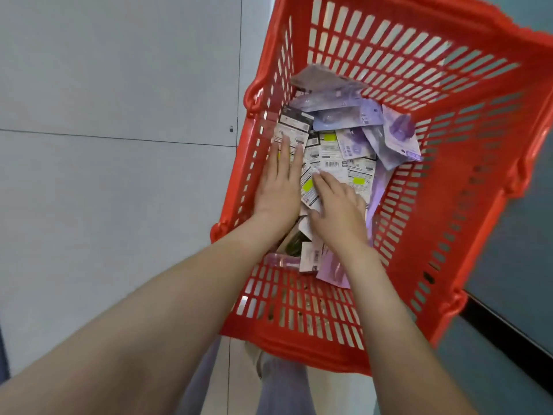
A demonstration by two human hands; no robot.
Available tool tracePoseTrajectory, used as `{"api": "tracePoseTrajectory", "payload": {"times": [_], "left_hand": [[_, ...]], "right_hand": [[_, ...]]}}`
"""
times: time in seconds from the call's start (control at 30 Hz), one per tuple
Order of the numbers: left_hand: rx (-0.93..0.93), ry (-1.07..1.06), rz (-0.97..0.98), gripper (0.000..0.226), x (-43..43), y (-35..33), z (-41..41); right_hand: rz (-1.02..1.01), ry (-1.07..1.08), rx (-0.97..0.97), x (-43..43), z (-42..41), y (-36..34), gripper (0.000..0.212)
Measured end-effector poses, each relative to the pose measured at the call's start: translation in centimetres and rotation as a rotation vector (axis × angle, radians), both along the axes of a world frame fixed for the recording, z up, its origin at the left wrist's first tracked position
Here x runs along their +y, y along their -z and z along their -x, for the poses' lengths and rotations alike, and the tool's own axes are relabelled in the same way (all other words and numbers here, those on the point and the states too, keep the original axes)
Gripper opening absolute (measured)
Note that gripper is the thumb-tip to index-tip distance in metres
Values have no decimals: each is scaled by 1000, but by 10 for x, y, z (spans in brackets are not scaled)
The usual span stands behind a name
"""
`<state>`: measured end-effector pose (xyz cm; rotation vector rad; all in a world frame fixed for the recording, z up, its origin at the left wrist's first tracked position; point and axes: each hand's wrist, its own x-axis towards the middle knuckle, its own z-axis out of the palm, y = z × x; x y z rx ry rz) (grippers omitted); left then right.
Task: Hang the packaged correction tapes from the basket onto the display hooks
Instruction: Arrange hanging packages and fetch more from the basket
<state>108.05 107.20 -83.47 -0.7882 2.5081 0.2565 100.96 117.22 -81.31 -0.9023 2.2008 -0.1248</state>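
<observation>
Grey floor (119,70) under a red basket (287,347). Left hand (276,187) and right hand (338,208) press flat on packs (338,157), grasping nothing. Print blurred.

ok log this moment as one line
left hand: flat on packs; right hand: touching packs; packs: in red basket; hooks: not in view

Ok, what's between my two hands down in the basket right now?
In the head view, one white-backed pack with a barcode and a yellow-green sticker lies between the left hand and right hand.
</observation>
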Motion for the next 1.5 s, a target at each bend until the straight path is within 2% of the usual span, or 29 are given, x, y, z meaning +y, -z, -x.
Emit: {"api": "tracePoseTrajectory", "payload": {"times": [0.07,0.13,0.2,0.33,0.43,0.5,0.57,0.6,0.7,0.77,0.87,0.93,1.1,1.2,1.3,1.4,1.5], "left_hand": [[-21,-66,-96,76,3,4,4],[-38,-131,-185,73,8,3,10],[-38,-201,-269,77,14,3,15],[29,-239,-230,90,10,0,15],[166,-420,-355,98,7,-5,11],[247,-544,-426,102,6,-11,12],[252,-696,-481,107,5,-30,16],[246,-779,-528,100,3,-42,16],[221,-878,-710,55,-5,-90,18],[196,-906,-853,53,-13,-124,16],[165,-863,-960,54,-32,-179,15],[175,-811,-954,53,-46,-223,16],[110,-498,-888,50,-82,-350,38],[129,-319,-945,48,-101,-437,55],[132,-177,-1004,33,-99,-524,61],[150,-73,-1008,60,-84,-605,59],[242,58,-962,58,-69,-670,56]], "right_hand": [[15,40,62,10,-1,-8,70],[-5,112,112,26,-4,-15,71],[-24,203,150,43,-4,-22,69],[30,398,238,66,6,-44,56],[111,484,207,72,14,-62,56],[124,510,188,70,16,-74,47],[129,554,135,67,17,-87,33],[141,584,87,65,17,-95,26],[193,728,-71,56,22,-128,9],[214,830,-173,49,27,-161,9],[254,869,-251,43,38,-222,15],[276,869,-294,40,47,-267,8],[243,821,-451,23,71,-386,12],[252,815,-536,9,76,-461,20],[295,892,-576,1,70,-535,22],[406,1007,-570,-4,59,-605,20],[517,1123,-503,-1,52,-667,18]]}}
